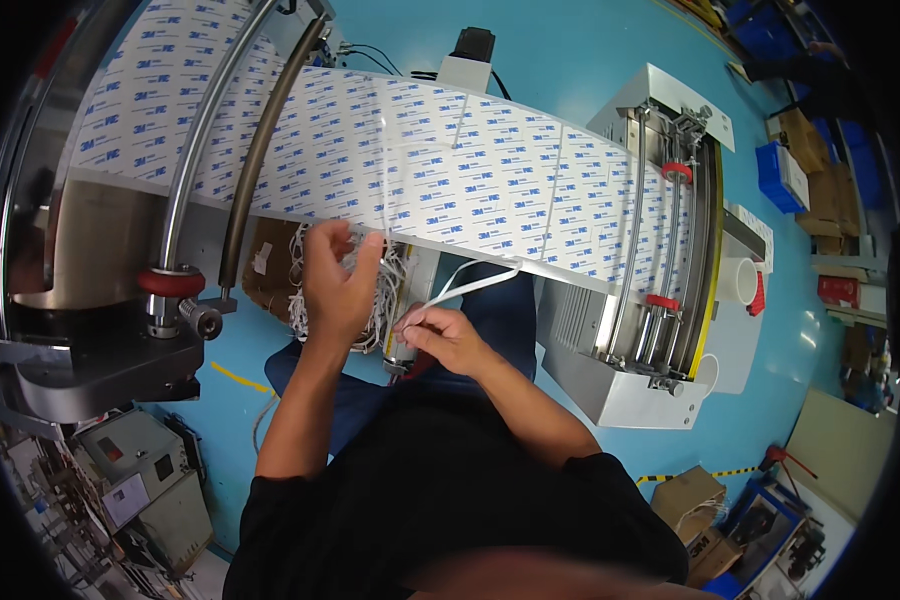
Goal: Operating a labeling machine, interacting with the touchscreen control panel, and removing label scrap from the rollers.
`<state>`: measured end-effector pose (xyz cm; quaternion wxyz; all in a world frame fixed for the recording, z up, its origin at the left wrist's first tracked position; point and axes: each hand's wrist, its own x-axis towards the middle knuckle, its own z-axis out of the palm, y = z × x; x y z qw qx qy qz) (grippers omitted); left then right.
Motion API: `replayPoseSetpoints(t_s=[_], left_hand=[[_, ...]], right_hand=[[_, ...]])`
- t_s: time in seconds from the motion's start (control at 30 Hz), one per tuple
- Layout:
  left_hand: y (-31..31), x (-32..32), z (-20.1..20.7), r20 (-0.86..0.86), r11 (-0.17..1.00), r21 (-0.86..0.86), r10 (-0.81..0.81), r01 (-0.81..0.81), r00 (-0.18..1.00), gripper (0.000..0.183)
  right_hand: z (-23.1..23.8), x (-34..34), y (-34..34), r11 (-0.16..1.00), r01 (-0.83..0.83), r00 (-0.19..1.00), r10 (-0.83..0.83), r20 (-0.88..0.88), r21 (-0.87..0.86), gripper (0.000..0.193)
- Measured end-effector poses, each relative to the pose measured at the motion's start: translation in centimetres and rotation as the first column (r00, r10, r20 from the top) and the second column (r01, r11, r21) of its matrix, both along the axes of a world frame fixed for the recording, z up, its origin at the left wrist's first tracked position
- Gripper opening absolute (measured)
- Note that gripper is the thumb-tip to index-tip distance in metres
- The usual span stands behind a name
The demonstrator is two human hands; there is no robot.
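A wide white liner web (450,170) printed with blue marks stretches across between two roller machines. My right hand (445,338) is closed in a pinch on a narrow white strip (470,287). From there the strip runs up to the web's near edge, bending beside it. My left hand (340,285) is raised at the same edge, farther left, with thumb and fingers apart and nothing seen between them. Below it, a tangle of white strips (378,310) fills a cardboard box (270,262), partly hidden by my left hand and wrist.
At left stands a machine with a steel roller bar (202,130) and a red-ringed clamp (170,283). The right machine (625,385) carries rollers with red rings (662,301). Blue floor (560,50) surrounds them. Boxes (690,500) sit at lower right.
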<state>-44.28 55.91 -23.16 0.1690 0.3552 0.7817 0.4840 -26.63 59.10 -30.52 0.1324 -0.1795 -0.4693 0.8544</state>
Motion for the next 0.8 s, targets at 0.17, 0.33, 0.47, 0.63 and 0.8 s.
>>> replayPoseSetpoints(t_s=[0.17,0.33,0.47,0.63,0.8], left_hand=[[-0.8,0.9,-3.2,0.448,0.991,0.106,-0.12,0.081,0.886,0.027],[-1.8,-1.7,-2.1,0.663,0.971,0.029,-0.197,0.238,0.722,0.028],[-5.2,-8.3,-2.7,0.469,0.931,-0.171,-0.211,0.323,0.857,0.028],[-10.9,-13.8,-6.8,0.4,0.9,-0.28,-0.207,0.334,0.893,0.026],[-14.7,-15.3,-9.8,0.545,0.92,-0.285,-0.074,0.267,0.835,0.026]], right_hand=[[-0.7,-0.6,-0.9,0.988,-0.089,0.995,0.093,-0.024,0.13,0.019],[-0.1,-2.3,-1.3,0.973,-0.179,0.983,0.17,0.067,0.146,0.019],[-2.4,-6.5,-1.8,0.983,-0.141,0.987,0.131,0.094,0.114,0.021],[-8.7,-8.7,-3.2,0.99,-0.138,0.985,0.138,0.103,-0.009,0.032],[-10.8,-7.5,-2.3,0.998,-0.058,0.993,0.054,0.106,0.032,0.045]])
